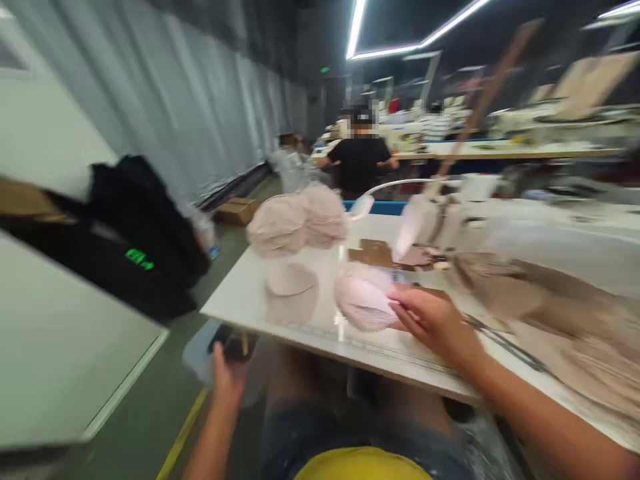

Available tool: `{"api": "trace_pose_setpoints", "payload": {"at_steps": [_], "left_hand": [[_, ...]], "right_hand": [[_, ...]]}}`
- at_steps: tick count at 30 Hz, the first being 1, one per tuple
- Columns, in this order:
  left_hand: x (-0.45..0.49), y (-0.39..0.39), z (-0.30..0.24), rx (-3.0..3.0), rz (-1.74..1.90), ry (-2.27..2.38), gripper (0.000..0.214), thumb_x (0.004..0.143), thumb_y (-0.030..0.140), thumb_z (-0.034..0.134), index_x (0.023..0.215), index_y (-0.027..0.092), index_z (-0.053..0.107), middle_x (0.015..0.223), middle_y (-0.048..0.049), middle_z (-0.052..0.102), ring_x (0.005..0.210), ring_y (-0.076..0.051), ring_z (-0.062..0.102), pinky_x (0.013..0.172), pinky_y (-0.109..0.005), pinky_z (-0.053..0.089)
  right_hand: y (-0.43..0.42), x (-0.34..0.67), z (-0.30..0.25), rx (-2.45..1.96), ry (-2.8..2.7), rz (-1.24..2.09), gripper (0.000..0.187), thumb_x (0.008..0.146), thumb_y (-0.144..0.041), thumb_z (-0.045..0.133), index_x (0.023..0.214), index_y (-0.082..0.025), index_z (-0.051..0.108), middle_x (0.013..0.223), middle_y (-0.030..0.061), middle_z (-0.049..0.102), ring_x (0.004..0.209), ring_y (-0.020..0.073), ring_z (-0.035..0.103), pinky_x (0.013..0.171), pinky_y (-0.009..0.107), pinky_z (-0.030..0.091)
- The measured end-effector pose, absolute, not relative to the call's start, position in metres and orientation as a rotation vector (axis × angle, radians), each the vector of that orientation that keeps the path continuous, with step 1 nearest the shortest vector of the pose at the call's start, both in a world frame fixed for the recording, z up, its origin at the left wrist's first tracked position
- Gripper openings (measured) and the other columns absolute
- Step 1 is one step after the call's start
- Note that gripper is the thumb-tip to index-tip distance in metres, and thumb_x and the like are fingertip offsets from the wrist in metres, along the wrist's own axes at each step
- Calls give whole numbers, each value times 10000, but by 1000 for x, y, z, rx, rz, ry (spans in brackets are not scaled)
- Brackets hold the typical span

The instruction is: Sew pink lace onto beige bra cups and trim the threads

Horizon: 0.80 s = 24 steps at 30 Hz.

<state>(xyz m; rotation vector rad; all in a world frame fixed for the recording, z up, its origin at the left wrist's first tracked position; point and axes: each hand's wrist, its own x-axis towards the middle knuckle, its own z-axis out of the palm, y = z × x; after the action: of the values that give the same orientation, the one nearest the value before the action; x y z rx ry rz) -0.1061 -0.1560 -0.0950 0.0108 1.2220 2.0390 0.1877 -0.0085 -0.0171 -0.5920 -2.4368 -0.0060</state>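
My right hand [430,323] pinches the right edge of a pale pink, rounded fabric piece [365,297], shaped like a cup pad, over the white table [240,297]. My left hand [227,377] is low at the table's left front edge, fingers curled against a dark object [233,343] too blurred to name. On the table to the left lies a single beige rounded piece [291,283]. Behind it stand two stacks of similar pieces, the left stack [277,225] and the right stack [324,217].
Scissors [505,343] lie right of my right hand, beside heaped beige fabric [565,320]. Brown cardboard [371,253] and a white lamp [363,205] are at the table's back. A clear plastic bin [197,353] sits below left. A person in black [361,163] sits ahead.
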Motion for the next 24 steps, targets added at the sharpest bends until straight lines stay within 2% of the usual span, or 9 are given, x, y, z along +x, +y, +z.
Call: {"api": "trace_pose_setpoints", "payload": {"at_steps": [2, 4, 7, 11, 14, 21, 24], "left_hand": [[-132, -195, -115, -122, 2132, 1249, 359, 898, 412, 520, 1144, 156, 573, 1080, -95, 628, 916, -218, 627, 758, -380, 547], [-142, -213, -132, -187, 2179, 1227, 374, 870, 441, 544, 1103, 156, 608, 1024, -97, 662, 878, -236, 647, 701, -357, 560], [-143, -217, -148, -186, 2207, 1152, 405, 819, 463, 604, 1091, 164, 625, 1027, -94, 675, 879, -241, 654, 679, -336, 568], [-141, -218, -156, -153, 2213, 1081, 464, 766, 513, 649, 1078, 169, 628, 1029, -91, 679, 903, -243, 649, 710, -331, 563], [-142, -224, -158, -132, 2231, 1054, 503, 751, 536, 655, 1084, 160, 626, 1028, -97, 680, 947, -258, 637, 754, -343, 548], [-141, -240, -165, -99, 2281, 1057, 482, 773, 502, 638, 1140, 190, 611, 1129, -85, 653, 1068, -279, 588, 848, -372, 503], [-139, -241, -168, -87, 2294, 1083, 485, 770, 488, 639, 1156, 197, 605, 1125, -78, 654, 1066, -273, 586, 828, -351, 493]], "right_hand": [[-15, 163, -25, -464, -2394, 23, 160, 896, -236, 520, 1005, -201, 632, 799, 72, 675, 678, 154, 618, 599, 266, 448], [-35, 132, -31, -259, -2478, 117, 164, 898, -225, 528, 1028, -221, 628, 818, 71, 672, 708, 142, 622, 633, 249, 465], [-74, 79, -37, 11, -2648, 287, 192, 927, -198, 462, 1032, -208, 622, 830, 67, 674, 724, 130, 613, 654, 233, 478], [-103, 6, -42, 104, -2880, 410, 251, 942, -189, 389, 974, -175, 638, 834, 74, 648, 770, 152, 602, 665, 257, 484], [-109, -32, -46, 123, -3027, 399, 243, 909, -127, 404, 938, -149, 644, 859, 80, 629, 815, 171, 591, 717, 281, 491], [-114, -50, -68, 169, -3106, 218, 314, 876, -63, 401, 1088, -119, 626, 1051, 119, 607, 922, 215, 543, 807, 333, 467], [-118, -58, -69, 246, -3175, 156, 277, 847, -82, 436, 1018, -131, 648, 1030, 111, 626, 968, 237, 508, 857, 356, 422]]}}
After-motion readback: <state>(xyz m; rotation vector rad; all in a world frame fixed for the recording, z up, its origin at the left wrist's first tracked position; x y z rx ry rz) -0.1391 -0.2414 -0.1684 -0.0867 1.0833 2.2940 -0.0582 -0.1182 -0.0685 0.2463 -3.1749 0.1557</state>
